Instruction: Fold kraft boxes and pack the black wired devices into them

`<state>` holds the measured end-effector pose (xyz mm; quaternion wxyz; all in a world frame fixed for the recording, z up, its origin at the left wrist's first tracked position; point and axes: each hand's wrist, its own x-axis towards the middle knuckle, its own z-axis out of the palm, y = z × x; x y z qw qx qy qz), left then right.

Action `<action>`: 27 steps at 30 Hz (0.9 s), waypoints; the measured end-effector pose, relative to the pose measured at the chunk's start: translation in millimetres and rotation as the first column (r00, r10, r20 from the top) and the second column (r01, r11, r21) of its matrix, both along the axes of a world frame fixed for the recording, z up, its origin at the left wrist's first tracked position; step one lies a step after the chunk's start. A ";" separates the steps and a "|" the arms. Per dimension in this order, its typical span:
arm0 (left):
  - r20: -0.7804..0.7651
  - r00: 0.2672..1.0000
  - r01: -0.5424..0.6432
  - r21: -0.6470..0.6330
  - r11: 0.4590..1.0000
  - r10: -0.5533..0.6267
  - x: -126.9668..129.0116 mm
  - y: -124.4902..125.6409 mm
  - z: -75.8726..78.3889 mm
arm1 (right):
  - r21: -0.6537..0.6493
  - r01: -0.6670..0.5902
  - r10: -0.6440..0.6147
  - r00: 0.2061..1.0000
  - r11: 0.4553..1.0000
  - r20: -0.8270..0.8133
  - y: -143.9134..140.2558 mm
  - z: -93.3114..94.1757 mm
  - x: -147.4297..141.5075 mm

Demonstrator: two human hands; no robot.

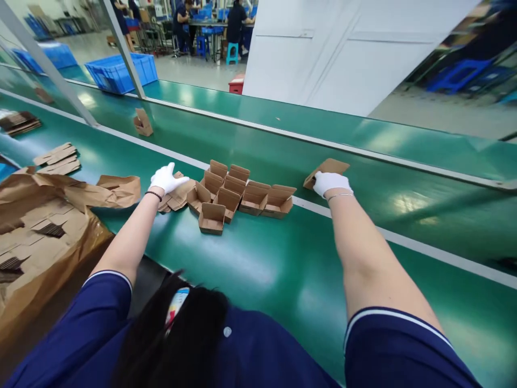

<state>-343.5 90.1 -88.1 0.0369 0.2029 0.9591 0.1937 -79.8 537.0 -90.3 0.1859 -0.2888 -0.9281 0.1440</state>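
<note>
Hands point(166, 178) point(330, 182) on flat blanks and one box; nine open boxes point(238, 195) between.

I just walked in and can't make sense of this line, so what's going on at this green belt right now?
A person in white gloves leans over a green conveyor belt. The left hand rests on a small pile of flat cardboard blanks. The right hand grips a folded cardboard box farther along the belt. Between the hands sits a cluster of open folded boxes. More flat blanks lie on brown wrapping paper to the left.
</note>
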 end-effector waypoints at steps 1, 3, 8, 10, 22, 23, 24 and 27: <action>0.043 0.999 -0.016 -0.032 0.999 0.017 -3.7 6.7 -7.0 | 0.014 0.023 -0.024 0.999 1.000 0.049 1.2 4.2 1.6; 0.075 0.995 -0.065 -0.002 0.998 0.065 -7.2 16.0 -18.6 | 0.061 0.076 -0.085 0.983 0.995 0.163 4.2 17.3 11.5; -0.127 0.980 -0.097 0.355 0.930 0.151 -1.2 1.3 -2.2 | 0.192 0.193 -0.213 0.973 0.962 0.089 -23.4 57.9 63.2; -0.215 0.960 -0.071 0.434 0.898 0.180 21.4 -5.2 24.9 | 0.102 0.174 -0.168 0.984 0.979 -0.065 -63.9 64.8 78.7; -0.174 0.920 0.335 0.814 0.475 -0.350 216.6 71.1 54.4 | -0.478 -0.525 -0.073 0.616 0.704 -0.784 -266.5 44.4 68.8; -0.074 0.904 0.262 0.874 0.409 -0.421 223.2 72.3 51.8 | -0.485 -0.489 -0.129 0.596 0.725 -0.793 -264.5 42.2 70.7; 0.013 0.871 0.179 0.922 0.343 -0.491 230.0 73.7 49.7 | -0.489 -0.455 -0.176 0.573 0.744 -0.800 -262.6 39.6 72.7; 0.132 0.796 -0.015 0.980 0.200 -0.590 248.6 79.9 43.6 | -0.528 -0.390 -0.249 0.574 0.754 -0.780 -260.9 30.8 77.2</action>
